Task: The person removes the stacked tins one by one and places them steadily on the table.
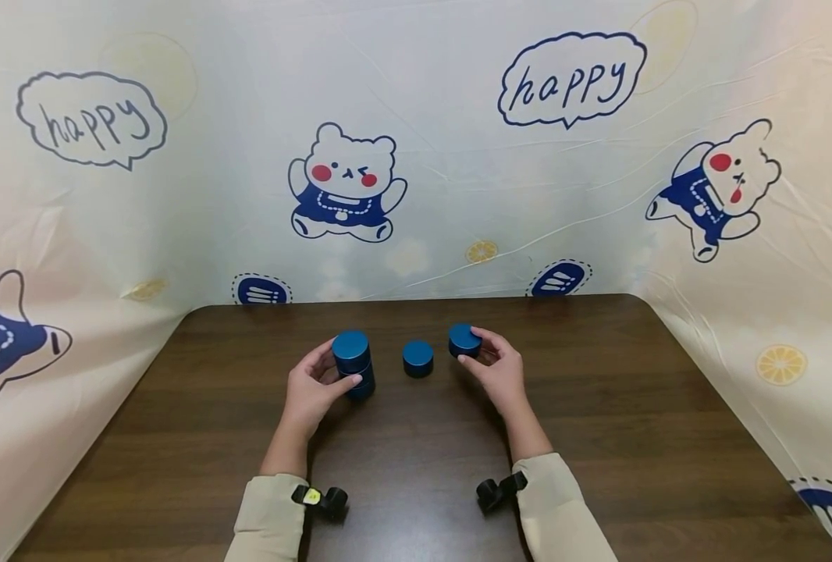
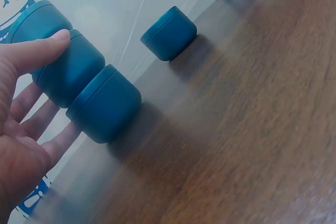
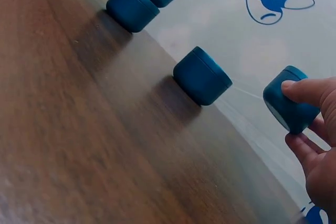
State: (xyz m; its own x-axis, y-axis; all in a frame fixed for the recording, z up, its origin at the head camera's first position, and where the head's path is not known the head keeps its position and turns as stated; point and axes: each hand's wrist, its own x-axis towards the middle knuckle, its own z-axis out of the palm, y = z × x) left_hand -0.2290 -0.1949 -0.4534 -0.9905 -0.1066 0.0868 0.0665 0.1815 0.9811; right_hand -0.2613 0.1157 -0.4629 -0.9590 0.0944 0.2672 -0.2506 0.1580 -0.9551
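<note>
left hand (image 1: 312, 388) is curling fingers round stacked blue tins (image 1: 353, 364) on table (image 1: 599, 437) | right hand (image 1: 498, 368) is pinching lifted blue tin (image 1: 464, 340) by its sides | middle tin (image 1: 417, 358) is standing between | likely light, rigid, smooth, slip-prone

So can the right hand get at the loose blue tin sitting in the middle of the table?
Probably not straight away: the path to the middle tin looks free, with bare table between, but the right hand already grips another blue tin lifted off the table.
</note>
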